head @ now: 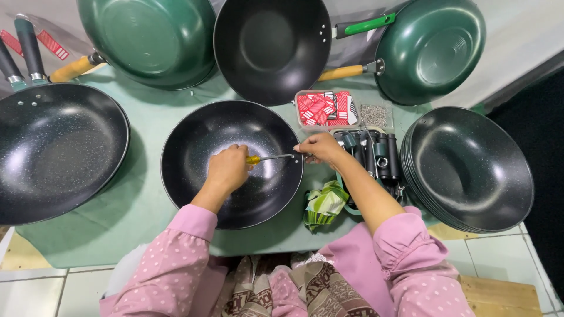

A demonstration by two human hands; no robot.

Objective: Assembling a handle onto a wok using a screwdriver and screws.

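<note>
- Black wok (200,147): matt non-stick w/ fine pale speckle, smooth.
- Screwdriver (267,157): glossy yellow plastic grip, bright metal shaft.
- Green woks (432,50): glossy enamel-like coat; handles look like wood (341,73) w/ metal collars.
- Table cover (141,117): pale green cloth, matt.
- Sleeves (176,258): soft pink dotted fabric.
- Tray (343,110): clear plastic.

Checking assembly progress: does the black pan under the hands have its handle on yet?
Not on. The black pan shows a bare round rim; the left hand drives a screwdriver toward its wall.
</note>
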